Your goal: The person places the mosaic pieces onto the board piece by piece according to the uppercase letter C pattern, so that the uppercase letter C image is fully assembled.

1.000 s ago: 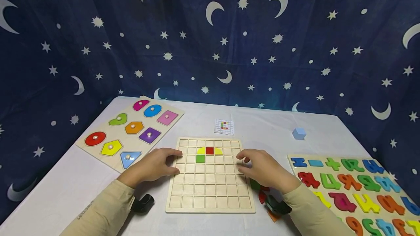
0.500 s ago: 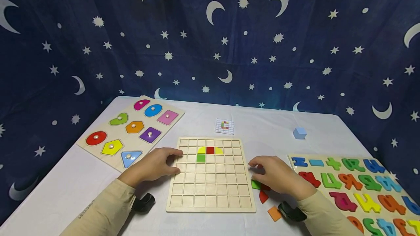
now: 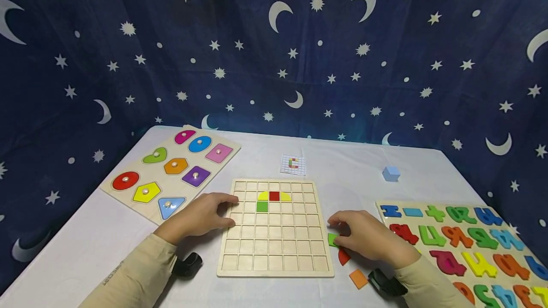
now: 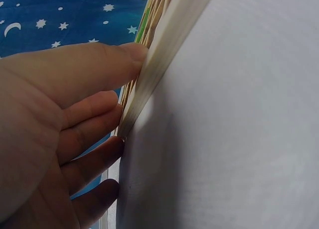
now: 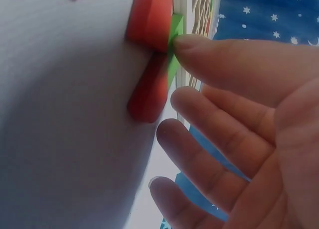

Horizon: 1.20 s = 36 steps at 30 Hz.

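Note:
A wooden grid board (image 3: 276, 232) lies in the middle of the table. On it are a red square (image 3: 274, 196) between two yellow quarter-rounds (image 3: 285, 197) and a green square (image 3: 262, 206) below the left one. My left hand (image 3: 199, 217) rests at the board's left edge, thumb and fingertips against the side in the left wrist view. Just off the right edge, my right hand (image 3: 369, 236) is over loose pieces, its thumb at a green square (image 5: 175, 27) and its fingers loosely spread. Two red pieces (image 5: 149, 89) lie against that green one. An orange square (image 3: 358, 279) is nearer the front.
Behind the board lies a small pattern card (image 3: 293, 165). A knobbed shape puzzle (image 3: 174, 166) is at the left, and a letter puzzle board (image 3: 421, 222) at the right. A blue cube (image 3: 390, 174) stands at the back right.
My right hand has moved off the board's right edge, rightward and toward the front, down to the loose pieces. The left hand and the pieces on the board look unchanged.

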### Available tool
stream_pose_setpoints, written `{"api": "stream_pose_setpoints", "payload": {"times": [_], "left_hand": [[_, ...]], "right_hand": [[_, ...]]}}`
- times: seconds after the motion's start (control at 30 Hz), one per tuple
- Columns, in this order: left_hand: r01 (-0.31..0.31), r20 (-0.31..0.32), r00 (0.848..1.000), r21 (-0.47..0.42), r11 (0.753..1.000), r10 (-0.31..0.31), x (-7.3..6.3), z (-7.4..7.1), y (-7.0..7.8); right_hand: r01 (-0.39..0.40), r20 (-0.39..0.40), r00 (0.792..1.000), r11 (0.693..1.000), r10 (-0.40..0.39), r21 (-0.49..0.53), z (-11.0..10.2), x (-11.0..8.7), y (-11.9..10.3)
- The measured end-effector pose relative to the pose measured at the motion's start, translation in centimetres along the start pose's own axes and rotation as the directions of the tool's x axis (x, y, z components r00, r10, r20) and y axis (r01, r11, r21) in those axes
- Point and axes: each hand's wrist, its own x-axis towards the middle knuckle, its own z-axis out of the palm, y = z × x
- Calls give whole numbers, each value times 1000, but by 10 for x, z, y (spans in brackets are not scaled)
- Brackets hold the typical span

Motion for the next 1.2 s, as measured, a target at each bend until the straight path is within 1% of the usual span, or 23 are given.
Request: {"api": "stream_pose_setpoints", "payload": {"times": [0.17,0.3,0.43,0.73,0.97,1.2], "left_hand": [[-6,-2,1000,-1,1000,6,0,0,0],[-11,-4,1000,6,1000,11,-1,0,0],[-10,-5,1000,10,1000,10,0,0,0],[-14,-5,1000,8,1000,14,0,0,-1],[-22,-7,1000,9,1000,22,-1,0,-1],[-10,-5,1000,5,1000,10,-1,0,0]], "right_hand": [[-1,11,1000,1000,1,10,1,-1,-1],[-17,13,1000,1000,17,13,3,1,-2],[-43,-7,999,999,43,-7,4,3,-3],[-45,-49,998,998,43,-43,7,9,-5],[1,-66,998,998,-6,-63,7,8,-4],[11,-90,996,998,-17,-69,8,8,-2]]}}
